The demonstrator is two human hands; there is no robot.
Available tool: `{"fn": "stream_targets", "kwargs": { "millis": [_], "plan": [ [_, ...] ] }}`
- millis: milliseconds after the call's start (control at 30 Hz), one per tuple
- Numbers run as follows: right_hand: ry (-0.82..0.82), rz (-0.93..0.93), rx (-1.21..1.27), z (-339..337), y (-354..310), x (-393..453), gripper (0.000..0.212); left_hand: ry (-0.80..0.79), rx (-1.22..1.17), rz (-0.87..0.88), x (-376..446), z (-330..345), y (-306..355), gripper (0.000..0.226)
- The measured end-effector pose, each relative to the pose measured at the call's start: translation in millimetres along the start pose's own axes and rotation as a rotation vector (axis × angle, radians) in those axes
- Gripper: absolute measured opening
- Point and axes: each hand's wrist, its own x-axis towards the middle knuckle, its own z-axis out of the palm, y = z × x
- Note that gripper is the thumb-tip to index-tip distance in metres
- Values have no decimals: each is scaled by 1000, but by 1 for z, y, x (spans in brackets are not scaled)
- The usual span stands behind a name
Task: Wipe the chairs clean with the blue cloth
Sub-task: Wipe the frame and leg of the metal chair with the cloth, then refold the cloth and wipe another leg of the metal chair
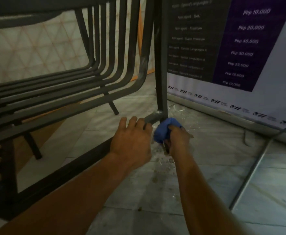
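Low to the floor (206,167), both bare forearms reach forward from the near edge toward the base of a stack of dark metal chairs (71,92). The left hand (132,141) lies palm down over the lowest frame bar (67,168), which runs from the near left toward the far right; its fingers (133,122) are curled over the bar, close together, gripping it just short of the corner. Right beside it, the right hand (177,139) is closed around the bunched blue cloth (164,129), with the fingers wrapped into the fabric so that their tips are hidden. The cloth is pressed against the foot of the upright leg (161,65), at the joint where that leg meets the bottom bar, and it bulges out to the left of the fist toward the left hand, nearly touching it. The nested frames of the stacked chairs curve away to the far left in a row of parallel tubes. The pale tiled floor under the hands is speckled with whitish dust and dark spots. To the right a printed banner (240,48) stands on the floor, with blurred lines of text on a dark panel and peso amounts on a purple one. A thin metal rod (250,175) lies slanted across the tiles at the near right.
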Motion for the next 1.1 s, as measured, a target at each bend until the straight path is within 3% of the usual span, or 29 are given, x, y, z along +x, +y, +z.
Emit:
{"fn": "stream_targets", "kwargs": {
  "millis": [67,167,300,433,500,600,700,767,833,900,933,1000,1067,1100],
  "plan": [
    [-38,-205,40,9,-25,-34,7,63,-84,-16,1,-13,3,65],
    [-86,-464,32,14,-74,-89,14,220,-308,-25,5,-43,8,70],
    [-364,-719,-16,8,-134,-158,21,372,-484,-32,16,-93,6,85],
    [-707,-907,-266,-3,-176,-205,51,669,-574,-131,9,-141,-19,68],
    [-800,-975,-282,5,-188,-225,55,770,-627,-200,-4,-156,-33,57],
    [-777,-1120,-294,40,-187,-259,45,929,-690,-267,-40,-169,-56,45],
    [-675,-1423,-468,81,-169,-299,28,1074,-729,-409,-89,-175,-80,44],
    [-704,-1612,-521,101,-149,-323,26,1150,-620,-502,-121,-174,-90,48],
    [-797,-1667,-466,112,-127,-341,31,1191,-533,-604,-148,-170,-94,44],
    [-919,-1651,-410,117,-109,-357,37,1216,-592,-686,-171,-171,-95,41],
    [-969,-1635,-386,117,-102,-363,39,1225,-694,-677,-180,-173,-95,42],
    [-989,-1630,-312,119,-93,-371,44,1140,-1150,-551,-196,-184,-98,54],
    [-910,-1638,-236,121,-87,-377,47,968,-1560,-399,-215,-196,-105,67],
    [-851,-1650,-197,123,-84,-380,46,895,-1601,-389,-222,-201,-113,69]
  ]
}}
